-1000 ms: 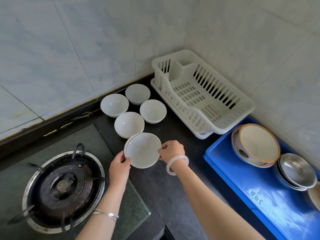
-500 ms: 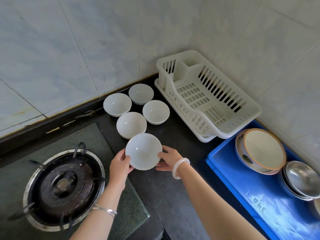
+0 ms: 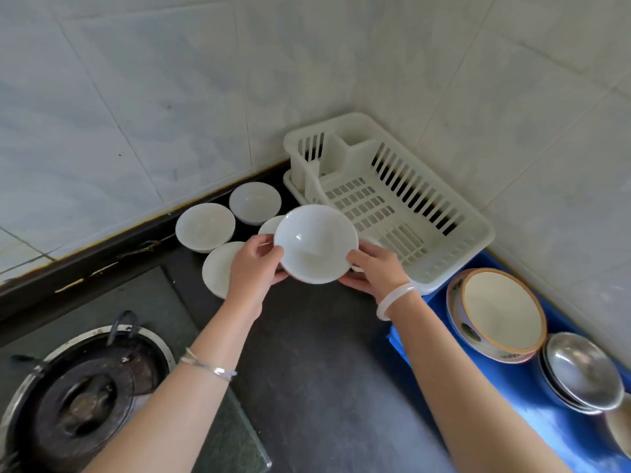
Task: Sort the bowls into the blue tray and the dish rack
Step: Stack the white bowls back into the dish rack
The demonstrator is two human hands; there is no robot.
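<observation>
Place: we see a home kitchen.
Evidence: round metal gas burner [image 3: 80,401], white slotted plastic dish rack [image 3: 392,203], pale tiled walls [image 3: 136,97], dark stone countertop [image 3: 317,353].

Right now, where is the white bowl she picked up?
The white bowl is held between the left hand and right hand, mid-frame above the dark counter, just before the dish rack.

The bowl [image 3: 316,245] held up looks like glossy white glazed ceramic, smooth, with small highlights inside. The dish rack [image 3: 392,199] is cream plastic with a dull sheen. The tray [image 3: 532,397] is blue plastic, scuffed. On it, nested bowls [image 3: 580,370] are shiny metal. The counter [image 3: 317,353] is dark and matt, the wall tiles [image 3: 136,97] pale and smooth. The burner [image 3: 78,401] is dull, stained metal.
</observation>
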